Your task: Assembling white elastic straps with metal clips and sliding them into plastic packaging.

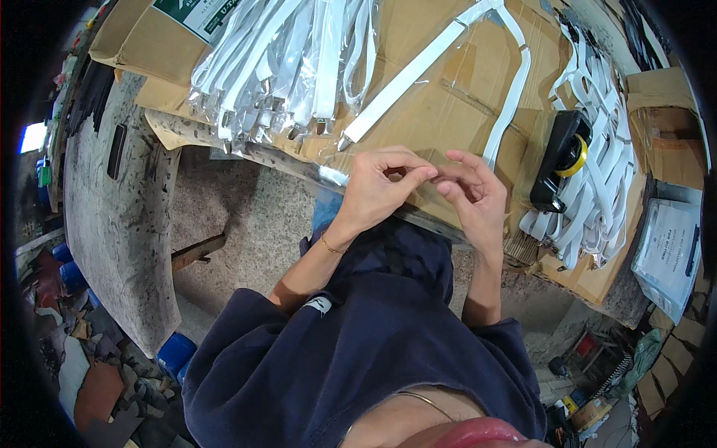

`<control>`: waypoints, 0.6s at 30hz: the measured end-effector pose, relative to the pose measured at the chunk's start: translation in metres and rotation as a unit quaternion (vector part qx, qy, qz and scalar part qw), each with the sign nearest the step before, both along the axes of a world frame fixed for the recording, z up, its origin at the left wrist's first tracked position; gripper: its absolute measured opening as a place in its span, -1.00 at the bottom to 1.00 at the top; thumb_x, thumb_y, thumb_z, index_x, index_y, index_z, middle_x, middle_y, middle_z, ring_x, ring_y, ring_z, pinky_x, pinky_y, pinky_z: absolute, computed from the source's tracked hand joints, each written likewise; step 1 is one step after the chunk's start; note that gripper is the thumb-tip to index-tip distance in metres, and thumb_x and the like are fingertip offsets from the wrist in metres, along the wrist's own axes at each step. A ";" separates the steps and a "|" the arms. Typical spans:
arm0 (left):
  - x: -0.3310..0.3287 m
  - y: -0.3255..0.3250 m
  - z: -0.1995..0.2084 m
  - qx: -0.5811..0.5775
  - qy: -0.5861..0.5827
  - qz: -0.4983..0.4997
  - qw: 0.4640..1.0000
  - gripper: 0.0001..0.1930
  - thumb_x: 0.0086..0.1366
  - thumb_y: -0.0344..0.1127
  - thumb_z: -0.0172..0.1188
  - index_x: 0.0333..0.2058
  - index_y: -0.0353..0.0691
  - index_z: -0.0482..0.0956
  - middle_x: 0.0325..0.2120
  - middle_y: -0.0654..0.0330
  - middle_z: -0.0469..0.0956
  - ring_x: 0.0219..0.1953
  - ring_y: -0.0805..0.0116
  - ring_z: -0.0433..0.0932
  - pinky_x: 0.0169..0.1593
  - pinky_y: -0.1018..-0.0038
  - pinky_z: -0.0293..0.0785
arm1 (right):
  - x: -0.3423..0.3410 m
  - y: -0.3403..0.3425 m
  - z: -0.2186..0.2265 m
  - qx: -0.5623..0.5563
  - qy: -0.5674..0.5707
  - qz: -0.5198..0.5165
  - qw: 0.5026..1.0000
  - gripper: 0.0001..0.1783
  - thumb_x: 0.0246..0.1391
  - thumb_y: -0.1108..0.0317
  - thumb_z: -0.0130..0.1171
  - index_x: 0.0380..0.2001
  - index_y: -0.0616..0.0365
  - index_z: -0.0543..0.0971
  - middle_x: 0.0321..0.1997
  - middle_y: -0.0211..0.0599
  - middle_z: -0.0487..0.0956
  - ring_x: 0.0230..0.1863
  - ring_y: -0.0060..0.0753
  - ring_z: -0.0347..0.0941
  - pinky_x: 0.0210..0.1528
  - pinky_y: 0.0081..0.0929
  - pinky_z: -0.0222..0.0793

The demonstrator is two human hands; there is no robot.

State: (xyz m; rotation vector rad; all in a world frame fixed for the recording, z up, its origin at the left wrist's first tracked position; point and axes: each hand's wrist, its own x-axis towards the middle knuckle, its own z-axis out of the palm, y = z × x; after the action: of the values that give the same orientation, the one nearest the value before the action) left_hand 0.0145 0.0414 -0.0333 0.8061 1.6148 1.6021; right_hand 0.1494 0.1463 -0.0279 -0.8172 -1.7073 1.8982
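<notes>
While blk plastic tape dispenser (556,160) stands nearby, white forked fabric strap (411,77) lies spread; L hand (373,187) pinched, R hand (479,200) half-curled, can't tell if holding.

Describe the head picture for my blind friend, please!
A person's left hand and right hand are close together at a cardboard-covered table; anything pinched is too small to tell. White straps lie beyond, a black tape dispenser to the right.

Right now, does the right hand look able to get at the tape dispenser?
Probably yes: the tape dispenser sits on the cardboard just to the right of the right hand, and nothing tall appears to stand between them.
</notes>
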 end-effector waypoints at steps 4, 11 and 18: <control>-0.003 0.000 0.011 -0.092 0.077 -0.030 0.992 -0.90 0.10 -0.46 0.33 -0.41 -0.38 0.66 -0.43 0.22 0.61 -0.41 0.57 0.49 -0.39 0.64 0.32 | 0.011 -0.002 -0.009 -0.050 -0.026 0.005 0.998 -0.68 -0.01 0.60 0.26 -0.13 0.32 0.50 -0.32 -0.26 0.65 -0.25 -0.58 0.55 -0.16 -0.65 0.42; 0.001 0.006 -0.005 0.028 -0.055 -0.053 0.997 -0.88 0.13 -0.43 0.32 -0.37 -0.37 0.65 -0.43 0.26 0.57 -0.43 0.54 0.47 -0.36 0.63 0.33 | 0.012 -0.005 -0.013 -0.034 -0.027 -0.003 0.999 -0.68 -0.02 0.63 0.25 -0.14 0.30 0.49 -0.35 -0.25 0.65 -0.28 -0.59 0.55 -0.19 -0.68 0.42; 0.001 0.002 0.003 -0.027 0.012 -0.051 0.998 -0.90 0.09 -0.47 0.34 -0.52 -0.38 0.63 -0.60 0.27 0.50 -0.45 0.54 0.47 -0.36 0.62 0.32 | 0.005 -0.012 -0.019 -0.060 -0.006 0.008 0.998 -0.68 -0.04 0.64 0.26 -0.16 0.31 0.47 -0.35 -0.28 0.64 -0.28 -0.59 0.54 -0.17 -0.65 0.43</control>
State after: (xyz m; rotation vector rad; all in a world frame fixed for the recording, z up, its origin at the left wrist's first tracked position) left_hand 0.0154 0.0436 -0.0304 0.8674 1.6001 1.4767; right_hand 0.1547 0.1347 -0.0468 -0.8642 -1.6251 2.0263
